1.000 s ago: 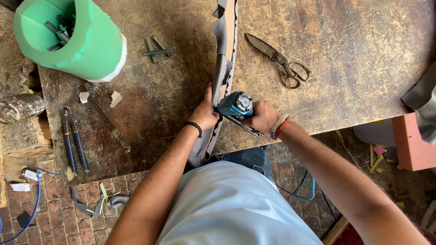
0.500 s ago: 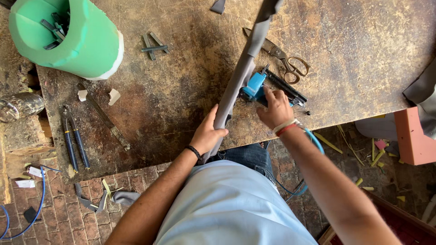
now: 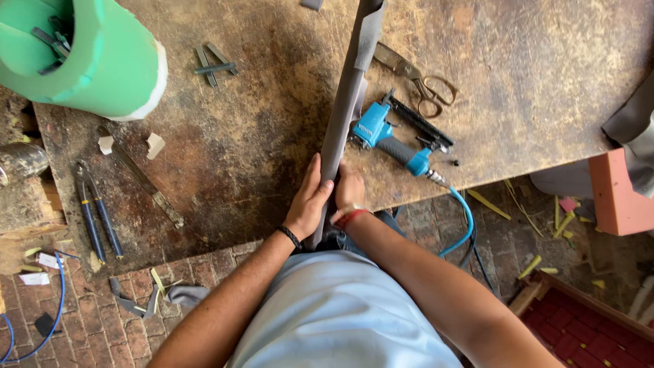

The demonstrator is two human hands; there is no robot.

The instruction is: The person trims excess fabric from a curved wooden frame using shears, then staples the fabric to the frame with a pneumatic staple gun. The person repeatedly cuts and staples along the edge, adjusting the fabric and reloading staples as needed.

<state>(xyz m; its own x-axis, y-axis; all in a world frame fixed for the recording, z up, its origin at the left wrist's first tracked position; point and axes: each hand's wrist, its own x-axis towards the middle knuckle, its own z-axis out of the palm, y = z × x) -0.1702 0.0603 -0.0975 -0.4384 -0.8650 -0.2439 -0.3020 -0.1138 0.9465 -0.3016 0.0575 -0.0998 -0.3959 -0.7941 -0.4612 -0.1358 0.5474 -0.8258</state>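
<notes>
A long narrow strip covered in grey fabric (image 3: pixel 349 88) runs from the table's near edge toward the far side. My left hand (image 3: pixel 310 202) grips its near end from the left. My right hand (image 3: pixel 349 191) holds the same end from the right, fingers curled against it. A blue pneumatic stapler (image 3: pixel 394 140) lies on the worn wooden table (image 3: pixel 245 136) just right of the strip, free of both hands, its blue air hose (image 3: pixel 463 225) dropping over the edge.
Scissors (image 3: pixel 419 80) lie beyond the stapler. A green foam roll (image 3: pixel 88 61) stands at the far left, with metal pieces (image 3: pixel 214 63) beside it. Blue-handled pliers (image 3: pixel 95 215) lie near the left edge. Scraps litter the brick floor (image 3: pixel 102 320).
My right hand set the stapler down on the table and came back to the strip's near end. The strip now lies straighter, with both hands on it.
</notes>
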